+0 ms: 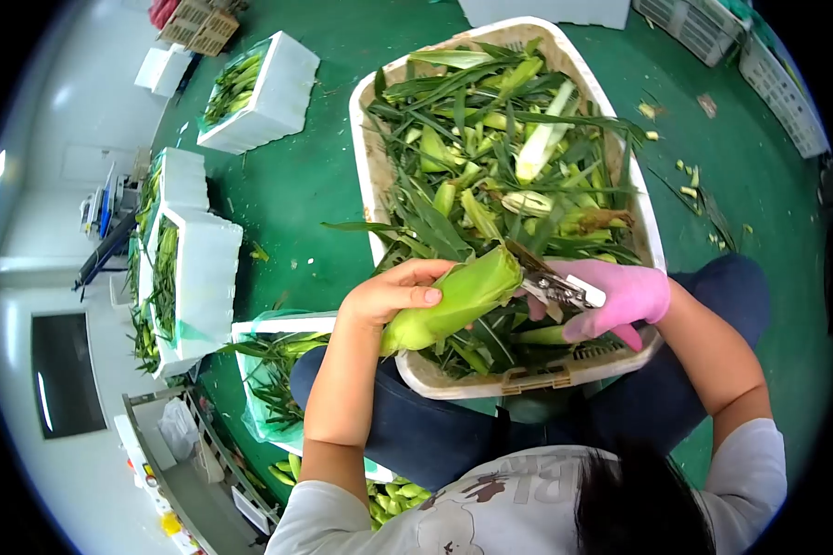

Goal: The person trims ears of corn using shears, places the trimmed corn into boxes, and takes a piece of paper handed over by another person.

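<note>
My bare left hand point(389, 294) is wrapped around a green ear of corn point(461, 303) in its husk, held tilted above the near part of a white plastic crate. My right hand point(631, 294), in a pink glove, grips pruning shears point(561, 289) with metal blades and white on the handle. The blades are at the upper right end of the corn; whether they touch it I cannot tell. Below, the crate point(368, 176) is heaped with cut husks and long leaves point(435, 199). A pale, stripped husk piece point(544, 139) lies on top.
White foam boxes point(282, 97) with leafy corn stand on the green floor at the left. Another foam box point(317, 324) lined with green plastic is beside my left leg, near several trimmed ears point(398, 499). Grey baskets point(782, 92) sit at upper right. Scraps point(690, 190) litter the floor.
</note>
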